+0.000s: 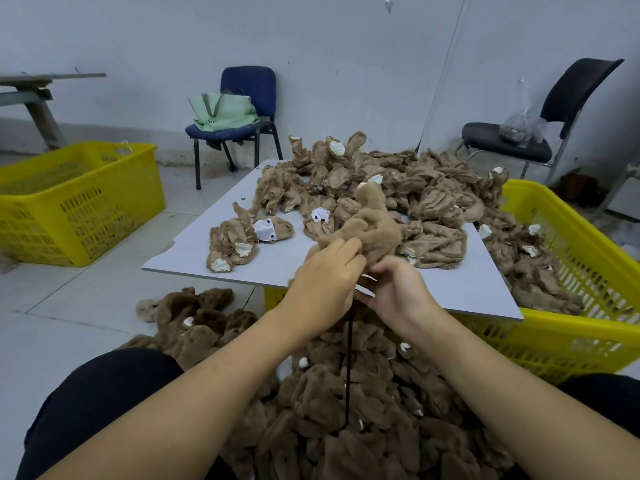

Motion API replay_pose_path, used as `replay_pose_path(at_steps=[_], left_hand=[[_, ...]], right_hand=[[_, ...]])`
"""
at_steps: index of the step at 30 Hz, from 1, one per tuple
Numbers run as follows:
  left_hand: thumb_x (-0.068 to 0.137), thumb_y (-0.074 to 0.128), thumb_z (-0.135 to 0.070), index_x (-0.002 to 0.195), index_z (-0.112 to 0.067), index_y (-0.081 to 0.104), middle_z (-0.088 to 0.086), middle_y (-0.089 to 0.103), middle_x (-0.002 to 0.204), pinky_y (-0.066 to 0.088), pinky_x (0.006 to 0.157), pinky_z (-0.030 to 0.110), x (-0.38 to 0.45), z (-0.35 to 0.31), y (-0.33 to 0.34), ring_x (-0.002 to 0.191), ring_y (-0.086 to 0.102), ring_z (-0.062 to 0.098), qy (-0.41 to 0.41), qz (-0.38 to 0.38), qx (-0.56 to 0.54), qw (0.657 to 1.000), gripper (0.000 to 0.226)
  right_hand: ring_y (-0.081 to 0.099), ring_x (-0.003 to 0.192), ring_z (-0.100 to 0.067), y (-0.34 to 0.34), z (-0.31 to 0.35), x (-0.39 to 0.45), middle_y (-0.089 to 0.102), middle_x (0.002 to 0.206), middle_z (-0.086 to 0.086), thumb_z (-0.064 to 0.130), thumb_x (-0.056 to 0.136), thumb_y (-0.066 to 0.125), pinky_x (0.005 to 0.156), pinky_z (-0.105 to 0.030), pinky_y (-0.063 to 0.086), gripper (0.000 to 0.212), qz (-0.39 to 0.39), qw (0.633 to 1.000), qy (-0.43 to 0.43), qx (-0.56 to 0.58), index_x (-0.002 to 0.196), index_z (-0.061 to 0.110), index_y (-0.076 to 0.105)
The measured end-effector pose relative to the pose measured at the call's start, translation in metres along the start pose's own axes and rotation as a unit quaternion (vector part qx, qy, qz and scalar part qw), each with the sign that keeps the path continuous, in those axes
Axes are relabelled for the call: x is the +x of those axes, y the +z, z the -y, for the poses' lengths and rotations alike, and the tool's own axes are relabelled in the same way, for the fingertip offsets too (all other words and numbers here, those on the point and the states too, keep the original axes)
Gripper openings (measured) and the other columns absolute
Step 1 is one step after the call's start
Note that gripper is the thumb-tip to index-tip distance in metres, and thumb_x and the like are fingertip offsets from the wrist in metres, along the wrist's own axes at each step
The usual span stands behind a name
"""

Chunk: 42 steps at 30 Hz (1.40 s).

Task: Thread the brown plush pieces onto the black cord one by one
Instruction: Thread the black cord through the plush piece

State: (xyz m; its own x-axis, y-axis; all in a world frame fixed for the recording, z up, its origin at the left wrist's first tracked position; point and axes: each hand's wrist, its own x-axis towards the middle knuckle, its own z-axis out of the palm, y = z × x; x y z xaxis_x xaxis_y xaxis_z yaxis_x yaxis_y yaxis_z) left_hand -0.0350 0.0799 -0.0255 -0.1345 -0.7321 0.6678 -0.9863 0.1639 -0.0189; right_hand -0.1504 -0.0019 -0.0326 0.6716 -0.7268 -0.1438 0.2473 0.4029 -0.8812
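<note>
While one brown plush piece (367, 230) is being gripped by both the left hand (325, 275) and the right hand (398, 289), one black cord (349, 368) is being left hanging just below the grip, over many heaped pieces (346, 410).

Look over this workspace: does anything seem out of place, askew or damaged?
Yes. The grey board serving as a worktop rests askew on a yellow crate, its corner jutting out unsupported, and its left edge has a chipped notch. Loose plush pieces spill off its right side into the crate.
</note>
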Motion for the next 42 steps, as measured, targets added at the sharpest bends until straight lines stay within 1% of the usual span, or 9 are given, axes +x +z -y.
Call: replay_pose_path(at_steps=[7,12,16,19,26,32,36,39,42], left_hand=[[0.078,0.069,0.009,0.08,-0.002,0.06,0.012,0.056,0.088,0.04,0.052,0.031,0.0,-0.005,0.001,0.075,0.052,0.026,-0.007,0.018,-0.029,0.999,0.014],[0.087,0.068,-0.011,0.084,-0.005,0.061,0.007,0.054,0.09,0.048,0.06,0.039,0.004,0.001,-0.007,0.079,0.05,0.02,-0.008,0.001,-0.083,0.996,0.009],[0.09,0.06,-0.041,0.125,-0.022,0.052,-0.002,0.044,0.12,0.037,0.096,0.035,0.008,-0.001,-0.005,0.112,0.043,0.017,-0.186,-0.071,-0.143,0.969,0.04],[0.089,0.063,-0.041,0.136,-0.032,0.042,-0.008,0.038,0.131,0.032,0.11,0.045,0.009,0.004,-0.003,0.126,0.037,0.016,-0.303,-0.029,-0.198,0.932,0.052],[0.084,0.071,-0.026,0.108,-0.029,0.04,-0.013,0.046,0.107,0.054,0.081,0.041,0.006,-0.001,0.004,0.103,0.049,0.009,-0.286,-0.069,-0.276,0.915,0.039],[0.095,0.061,-0.044,0.135,-0.028,0.032,-0.01,0.055,0.13,0.047,0.082,0.023,-0.004,-0.004,0.023,0.119,0.057,0.013,-0.342,0.056,-0.28,0.895,0.052],[0.096,0.052,-0.058,0.144,-0.023,0.027,-0.001,0.053,0.138,0.047,0.084,0.029,-0.002,-0.001,0.024,0.119,0.056,0.017,-0.338,0.113,-0.229,0.906,0.065],[0.092,0.044,-0.071,0.133,-0.038,0.03,-0.016,0.059,0.121,0.041,0.067,0.014,0.002,-0.002,0.009,0.093,0.056,-0.004,-0.328,0.069,-0.267,0.904,0.054],[0.097,0.05,-0.055,0.115,-0.041,0.037,-0.021,0.06,0.092,0.042,0.055,0.015,0.003,-0.004,0.0,0.076,0.059,-0.004,-0.268,-0.035,-0.247,0.931,0.026]], right_hand=[[0.074,0.091,-0.011,0.007,0.008,0.003,0.078,0.107,0.001,0.062,0.099,0.045,0.079,-0.038,0.059,0.049,-0.042,0.995,-0.044,-0.084,0.114,0.026,0.075],[0.075,0.093,-0.012,0.014,0.016,0.001,0.078,0.102,0.003,0.04,0.105,0.05,0.065,-0.026,0.058,0.029,-0.088,0.987,-0.081,-0.109,0.119,0.026,0.071],[0.074,0.094,-0.01,0.018,0.023,0.0,0.078,0.105,0.003,0.035,0.109,0.044,0.065,-0.024,0.059,0.029,-0.08,0.987,-0.103,-0.089,0.121,0.026,0.069],[0.071,0.086,-0.007,0.017,0.027,0.004,0.076,0.098,0.004,0.022,0.107,0.044,0.068,-0.024,0.057,0.028,-0.054,0.983,-0.115,-0.129,0.117,0.023,0.069],[0.067,0.086,-0.012,0.013,0.032,0.009,0.073,0.101,-0.007,0.003,0.094,0.036,0.071,-0.029,0.056,0.04,-0.029,0.983,-0.12,-0.137,0.114,0.01,0.07],[0.072,0.083,-0.01,0.009,0.024,0.011,0.075,0.102,-0.008,0.01,0.101,0.035,0.067,-0.032,0.062,0.036,-0.05,0.965,-0.052,-0.253,0.103,0.016,0.07],[0.071,0.101,-0.023,0.007,0.021,0.012,0.075,0.108,-0.011,0.02,0.106,0.038,0.09,-0.049,0.059,0.032,-0.063,0.958,-0.049,-0.275,0.11,0.018,0.07],[0.075,0.087,-0.013,0.007,0.024,0.013,0.079,0.094,0.0,0.012,0.105,0.038,0.062,-0.026,0.06,0.036,-0.044,0.97,-0.081,-0.227,0.112,0.021,0.071],[0.074,0.092,-0.012,0.008,0.028,0.012,0.078,0.102,0.0,0.007,0.102,0.035,0.065,-0.02,0.056,0.041,-0.003,0.976,-0.103,-0.19,0.118,0.022,0.071]])
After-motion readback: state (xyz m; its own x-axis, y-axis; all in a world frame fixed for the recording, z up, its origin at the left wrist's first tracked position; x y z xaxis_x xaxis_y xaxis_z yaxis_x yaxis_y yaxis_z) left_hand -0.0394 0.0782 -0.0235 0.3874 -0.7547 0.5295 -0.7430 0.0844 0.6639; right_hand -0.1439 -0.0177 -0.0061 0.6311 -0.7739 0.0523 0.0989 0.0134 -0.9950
